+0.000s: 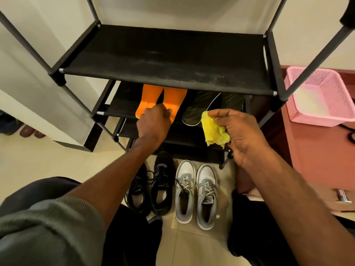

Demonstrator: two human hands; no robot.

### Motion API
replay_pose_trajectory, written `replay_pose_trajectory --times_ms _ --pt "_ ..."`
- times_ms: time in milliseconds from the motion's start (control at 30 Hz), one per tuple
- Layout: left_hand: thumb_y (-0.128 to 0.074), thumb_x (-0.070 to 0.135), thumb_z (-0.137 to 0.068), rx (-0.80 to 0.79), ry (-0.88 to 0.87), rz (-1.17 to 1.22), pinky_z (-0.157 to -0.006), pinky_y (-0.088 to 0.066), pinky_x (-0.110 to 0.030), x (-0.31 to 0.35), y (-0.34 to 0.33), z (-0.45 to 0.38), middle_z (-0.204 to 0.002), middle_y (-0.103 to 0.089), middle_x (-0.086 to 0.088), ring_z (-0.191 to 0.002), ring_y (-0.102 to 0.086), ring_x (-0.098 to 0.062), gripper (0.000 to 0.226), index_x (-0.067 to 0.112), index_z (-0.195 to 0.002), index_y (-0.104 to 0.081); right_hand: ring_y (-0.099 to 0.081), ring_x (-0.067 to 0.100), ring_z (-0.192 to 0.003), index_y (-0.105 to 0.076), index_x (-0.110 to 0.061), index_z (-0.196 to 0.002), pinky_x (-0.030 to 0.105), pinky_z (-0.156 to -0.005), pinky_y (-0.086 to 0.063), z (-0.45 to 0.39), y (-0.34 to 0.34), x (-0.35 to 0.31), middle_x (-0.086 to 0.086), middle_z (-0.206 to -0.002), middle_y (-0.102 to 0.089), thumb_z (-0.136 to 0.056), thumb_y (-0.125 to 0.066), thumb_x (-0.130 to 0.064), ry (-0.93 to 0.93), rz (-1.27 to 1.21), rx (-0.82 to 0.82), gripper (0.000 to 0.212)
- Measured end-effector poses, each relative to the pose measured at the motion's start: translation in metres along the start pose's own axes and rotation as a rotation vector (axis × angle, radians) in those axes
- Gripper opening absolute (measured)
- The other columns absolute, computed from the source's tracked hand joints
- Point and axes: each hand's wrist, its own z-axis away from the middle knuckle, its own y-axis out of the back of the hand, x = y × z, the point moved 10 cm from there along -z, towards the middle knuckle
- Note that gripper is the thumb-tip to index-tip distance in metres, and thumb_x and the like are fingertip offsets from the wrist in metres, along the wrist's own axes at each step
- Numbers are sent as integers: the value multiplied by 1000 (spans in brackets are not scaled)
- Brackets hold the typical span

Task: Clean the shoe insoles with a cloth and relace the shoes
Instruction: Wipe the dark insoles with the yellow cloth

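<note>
Orange insoles (pixel 151 101), a pair, lie side by side on the 2nd shelf (pixel 115 108) of the shoe rack, heels toward the person, directly under the left hand (pixel 154 121). Prob. light, thin foam, bendy & not fragile; best taken at the heel edge, thumb under, fingers on top. L hand is curled knuckles-up at the heel ends, fingers seemingly pinching them; exact grip hidden. Dark insoles (pixel 199 108) sit just right of it, in front of the right hand (pixel 242 135). R hand holds a crumpled yellow cloth (pixel 214 132), soft & limp, between thumb & fingers. Black sneakers (pixel 153 187) & grey-white sneakers (pixel 196 191) stand on the floor below both hands.
</note>
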Motion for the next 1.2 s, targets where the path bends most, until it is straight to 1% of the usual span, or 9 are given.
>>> replay_pose_trajectory --times_ms 100,233,367,467,600,767,1000,1100,1200 --pt "-60 46 -102 -137 -121 128 -59 -49 -32 42 -28 0 -82 -69 -1 -78 -68 -22 30 19 -99 -74 -68 15 -89 -78 -21 -81 21 -56 -55 -1 20 -11 -4 -89 -76 -91 -61 5 83 38 72 33" --pt "-70 61 -88 -323 -173 12 -97 -51 -46 77 -68 -12 -135 -61 -12 -128 -52 -35 69 19 -141 -56 -69 12 -84 -77 -20 -77 17 -54 -54 -3 31 -8 -2 -86 -76 -90 -59 7 101 48 115 36" --pt "-72 55 -88 -399 -127 -139 -107 -39 -52 84 -91 -24 -154 -43 -20 -140 -36 -45 94 13 -158 -26 -70 11 -95 -79 -20 -79 22 -64 -52 -5 36 -3 -4 -93 -78 -90 -59 4 94 69 130 33" --pt "-78 42 -85 -387 -105 -87 -105 -43 -51 82 -91 -30 -146 -49 -23 -134 -44 -45 103 8 -161 -15 -68 6 -88 -80 -21 -86 16 -58 -51 -6 44 -2 -5 -94 -77 -91 -60 4 96 77 138 32" --pt "-80 36 -85 -300 -138 5 -85 -55 -40 84 -50 -18 -122 -64 -16 -109 -64 -35 82 8 -147 -35 -64 -5 -81 -79 -23 -94 7 -56 -46 -9 58 -4 -7 -96 -75 -94 -61 2 87 112 147 32" --pt "-84 35 -84 -290 -93 104 -75 -49 -34 75 19 27 -107 -58 -4 -93 -60 -23 80 9 -142 -35 -69 12 -87 -81 -12 -102 18 -67 -52 -5 42 -6 9 -105 -78 -95 -71 -17 66 199 102 13" --pt "-86 40 -80 -350 -18 188 -77 -48 -30 75 78 138 -115 -64 -6 -102 -67 -27 85 11 -141 -35 -65 19 -87 -78 -13 -108 27 -62 -51 26 17 8 4 -98 -70 -91 -63 -69 -120 383 -76 61" --pt "-87 39 -79 -369 -86 206 -77 -54 -25 88 81 170 -120 -66 -4 -103 -70 -22 96 13 -149 -26 -69 29 -105 -73 -11 -109 32 -65 -56 36 13 18 9 -112 -72 -83 -78 -62 -130 299 -92 57" --pt "-84 51 -81 -413 -121 302 -81 -60 -27 93 87 180 -116 -67 3 -98 -71 -11 103 20 -155 -20 -75 27 -94 -74 -8 -99 34 -74 -58 47 20 12 10 -98 -78 -89 -80 -42 -89 233 -85 36"
